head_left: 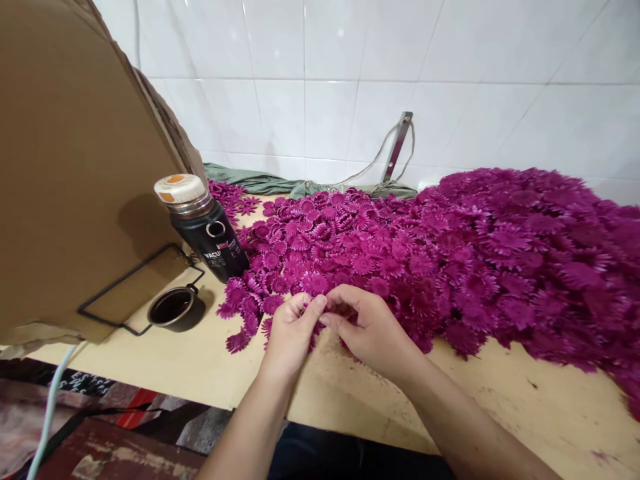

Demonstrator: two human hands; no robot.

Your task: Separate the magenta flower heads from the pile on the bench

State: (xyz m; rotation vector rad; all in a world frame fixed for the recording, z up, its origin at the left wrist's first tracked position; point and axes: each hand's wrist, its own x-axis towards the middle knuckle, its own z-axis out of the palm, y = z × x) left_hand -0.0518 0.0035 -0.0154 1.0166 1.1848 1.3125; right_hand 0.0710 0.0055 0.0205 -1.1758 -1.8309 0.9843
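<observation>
Flowers point(363, 263) beyond left grip point(293, 327) and right grip point(370, 328), pinched, on what we cannot tell: fingertip work, next likely needing steadiness.

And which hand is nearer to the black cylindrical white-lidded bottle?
Left. The left hand is right of the bottle, apart from it; the right hand is farther right.

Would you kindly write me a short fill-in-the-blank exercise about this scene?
1. The left hand and right hand are held close ____.
2. Most purple flowers lie to the ____ of the black bottle.
3. The wall is covered with white ____.

Missing words: together; right; tiles.
</observation>
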